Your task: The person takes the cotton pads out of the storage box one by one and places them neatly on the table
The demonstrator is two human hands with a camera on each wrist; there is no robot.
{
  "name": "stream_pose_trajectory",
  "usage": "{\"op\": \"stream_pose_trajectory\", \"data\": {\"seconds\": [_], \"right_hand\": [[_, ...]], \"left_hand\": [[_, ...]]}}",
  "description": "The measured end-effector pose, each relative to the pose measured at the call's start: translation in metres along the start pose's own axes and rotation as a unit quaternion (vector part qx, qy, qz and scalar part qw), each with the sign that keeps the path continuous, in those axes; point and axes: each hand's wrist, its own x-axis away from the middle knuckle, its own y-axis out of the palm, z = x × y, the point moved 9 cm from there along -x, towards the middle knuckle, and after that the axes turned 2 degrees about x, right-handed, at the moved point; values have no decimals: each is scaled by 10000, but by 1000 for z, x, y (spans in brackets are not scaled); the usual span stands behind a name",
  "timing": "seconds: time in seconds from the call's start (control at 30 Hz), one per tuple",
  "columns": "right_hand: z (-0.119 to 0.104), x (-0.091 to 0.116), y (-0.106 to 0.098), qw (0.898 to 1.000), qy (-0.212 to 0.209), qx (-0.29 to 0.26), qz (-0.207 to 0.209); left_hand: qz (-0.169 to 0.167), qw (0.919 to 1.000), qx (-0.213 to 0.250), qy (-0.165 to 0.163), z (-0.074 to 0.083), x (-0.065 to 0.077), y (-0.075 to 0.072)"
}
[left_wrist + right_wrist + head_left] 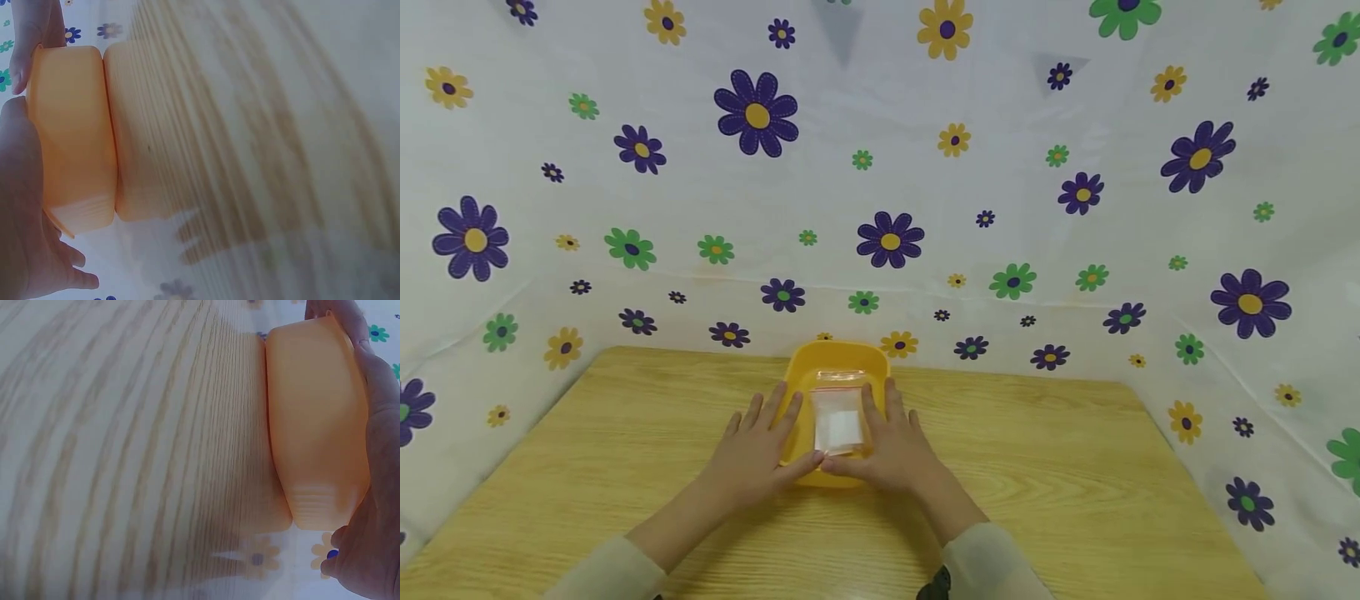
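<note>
Yellow tub (837, 357) on table (1075, 467), bag (837, 417) already inside, left hand (752, 450) and right hand (891, 446) flat-fingered against its sides, not lifted.

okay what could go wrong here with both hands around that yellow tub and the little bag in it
The yellow tub sits on a smooth wooden table, so it might slide if the left hand and right hand press unevenly. The light plastic bag lies loose inside and could slip out if the tub tips.
</note>
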Motion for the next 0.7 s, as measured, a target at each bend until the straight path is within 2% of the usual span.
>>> {"op": "stream_pose_trajectory", "data": {"seconds": [0.23, 0.7], "right_hand": [[-9, -5, 3, 9999, -104, 29, -3], [-24, -12, 7, 10000, -68, -4, -44]], "left_hand": [[85, 10000, -36, -16, -8, 5, -6], [45, 9999, -64, -145, -23, 12, -10]]}}
